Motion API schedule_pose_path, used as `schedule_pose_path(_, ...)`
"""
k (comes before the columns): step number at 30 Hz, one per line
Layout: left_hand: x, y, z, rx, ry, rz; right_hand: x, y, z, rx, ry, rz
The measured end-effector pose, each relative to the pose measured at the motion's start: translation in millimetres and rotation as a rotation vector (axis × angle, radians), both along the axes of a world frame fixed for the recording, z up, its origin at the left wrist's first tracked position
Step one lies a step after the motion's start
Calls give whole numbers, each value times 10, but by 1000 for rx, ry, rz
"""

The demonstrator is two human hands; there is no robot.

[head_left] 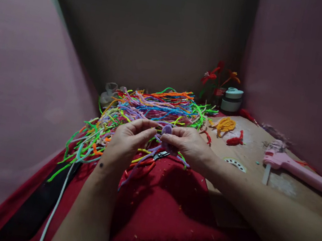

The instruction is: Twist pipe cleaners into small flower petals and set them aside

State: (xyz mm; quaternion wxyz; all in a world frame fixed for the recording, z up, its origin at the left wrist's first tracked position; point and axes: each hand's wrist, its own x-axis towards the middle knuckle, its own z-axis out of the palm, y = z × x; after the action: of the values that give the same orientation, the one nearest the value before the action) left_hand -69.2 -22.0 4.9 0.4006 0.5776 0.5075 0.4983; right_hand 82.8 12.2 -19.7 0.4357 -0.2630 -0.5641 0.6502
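Your right hand (190,143) pinches a purple fuzzy piece (167,129); your left hand (127,137), fingertips close—whether gripping, one cannot tell—fronts fuzzy stems (157,107) heaped toward the surface's (167,225) far edge.

Right hand (188,142) pinching purple fuzzy piece (166,130), left hand (130,136) beside
Therefrom, fuzzy stems (154,106) at eleven o'clock, pink glue gun (304,170) at three.

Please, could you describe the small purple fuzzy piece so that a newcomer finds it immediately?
On the red cloth, find the heap of pipe cleaners. In front, the right hand pinches it: a compact purple piece, unlike those long, loose pipe cleaners behind.
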Motion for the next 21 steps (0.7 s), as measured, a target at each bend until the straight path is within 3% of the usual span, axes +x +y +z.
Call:
schedule_pose_path(5,14,-17,-15,-42,-117,-117,10,-45,39,53,-129,106)
schedule_pose_path(10,32,-57,31,-41,18,-146,23,-44,43,125,-284,94)
schedule_pose_path(19,126,-6,-82,188,136,110,33,-13,29,174,-277,114)
schedule_pose_path(21,138,-14,-69,154,118,111,35,-11,22,170,-266,125)
